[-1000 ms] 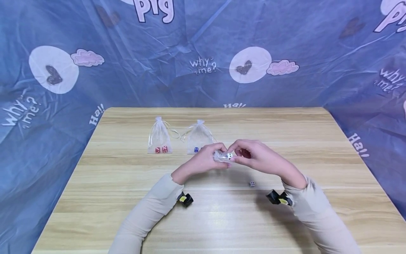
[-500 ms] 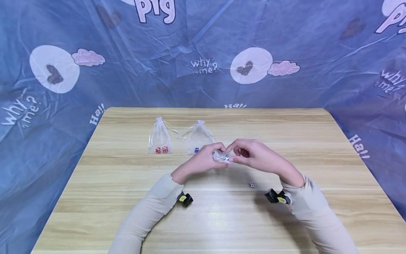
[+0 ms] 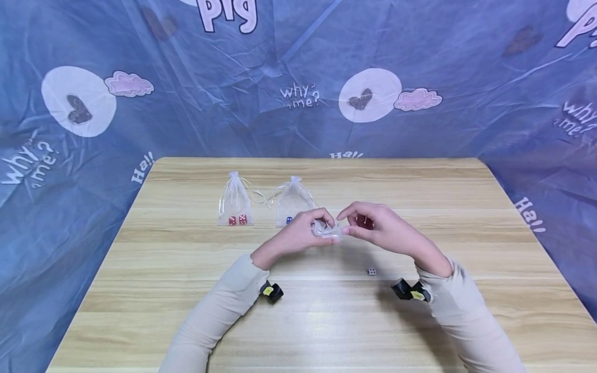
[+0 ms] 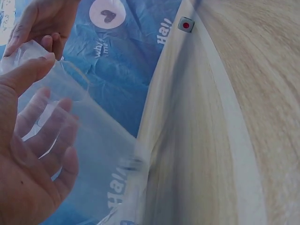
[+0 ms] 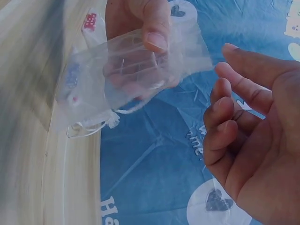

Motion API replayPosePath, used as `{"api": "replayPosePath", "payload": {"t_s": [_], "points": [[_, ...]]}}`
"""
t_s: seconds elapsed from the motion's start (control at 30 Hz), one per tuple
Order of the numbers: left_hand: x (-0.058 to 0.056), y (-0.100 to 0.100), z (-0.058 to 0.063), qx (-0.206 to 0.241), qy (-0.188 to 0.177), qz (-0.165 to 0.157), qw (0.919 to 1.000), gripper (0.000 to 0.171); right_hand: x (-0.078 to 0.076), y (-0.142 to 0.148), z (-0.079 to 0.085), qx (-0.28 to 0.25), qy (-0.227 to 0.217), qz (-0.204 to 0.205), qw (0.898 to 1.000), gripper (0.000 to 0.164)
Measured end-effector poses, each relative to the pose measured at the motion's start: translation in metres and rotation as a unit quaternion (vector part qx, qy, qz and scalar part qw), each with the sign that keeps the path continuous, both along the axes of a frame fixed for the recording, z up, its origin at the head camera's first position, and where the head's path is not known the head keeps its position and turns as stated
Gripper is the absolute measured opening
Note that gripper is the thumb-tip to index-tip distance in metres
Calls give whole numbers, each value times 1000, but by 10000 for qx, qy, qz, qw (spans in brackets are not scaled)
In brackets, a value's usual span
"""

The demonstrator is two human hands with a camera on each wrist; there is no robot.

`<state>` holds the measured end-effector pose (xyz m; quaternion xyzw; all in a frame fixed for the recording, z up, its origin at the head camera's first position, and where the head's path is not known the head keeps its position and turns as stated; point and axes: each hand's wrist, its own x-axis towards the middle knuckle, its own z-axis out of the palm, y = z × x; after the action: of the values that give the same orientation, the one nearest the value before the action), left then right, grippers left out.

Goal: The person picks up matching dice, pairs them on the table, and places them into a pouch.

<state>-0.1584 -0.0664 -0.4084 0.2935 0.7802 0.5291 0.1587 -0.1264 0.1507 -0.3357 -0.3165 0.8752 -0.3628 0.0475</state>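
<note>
My left hand (image 3: 298, 233) holds a sheer white drawstring bag (image 3: 323, 229) between thumb and fingers, above the table. In the right wrist view the bag (image 5: 89, 93) hangs down with its cord loose, and a white die (image 5: 73, 99) with a red dot shows low in it. My right hand (image 3: 384, 230) is beside the bag's mouth, fingers loosely bent, with nothing in them. That view has a small gap between its fingertips and the bag. Another white die (image 3: 371, 271) lies on the table, nearer than both hands.
Toward the back left lies a sheer bag (image 3: 235, 197) with two red dice (image 3: 242, 219). Beside it is a second sheer bag (image 3: 295, 199) with a blue die (image 3: 289, 220), partly hidden by my left hand. The wooden table (image 3: 163, 290) meets a blue printed cloth (image 3: 261, 124).
A white die pinched by my right hand has gone into the bag, and those fingers have let go and drawn back slightly. My left hand still holds the bag in nearly the same place.
</note>
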Motion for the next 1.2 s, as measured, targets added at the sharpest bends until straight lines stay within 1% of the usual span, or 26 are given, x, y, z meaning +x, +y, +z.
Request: {"api": "replayPosePath", "payload": {"t_s": [0.27, 0.4, 0.57, 0.73, 0.87, 1.0, 1.2], "points": [[0, -1, 0, -13, 152, 34, 9999, 26, 3, 10, -5, -75, -103, -93, 9999, 19], [0, 0, -1, -21, 153, 63, 9999, 26, 5, 15, -10, -2, -160, -177, 9997, 20], [-1, 0, -1, -2, 168, 92, 9998, 26, 9, 23, -16, -36, -197, -224, 9995, 23], [-1, 0, -1, -12, 261, 85, 9996, 26, 15, 37, -22, 166, -377, -284, 9987, 24], [-1, 0, -2, -18, 257, 117, 9996, 27, 21, 46, -30, 287, -453, -269, 9982, 24], [-1, 0, -1, -6, 220, 140, 9997, 27, 28, 54, -38, 227, -503, -192, 9983, 26], [0, 0, -2, -78, 199, 121, 9997, 27, 38, 64, -55, 21, -805, -43, 9967, 29]]}}
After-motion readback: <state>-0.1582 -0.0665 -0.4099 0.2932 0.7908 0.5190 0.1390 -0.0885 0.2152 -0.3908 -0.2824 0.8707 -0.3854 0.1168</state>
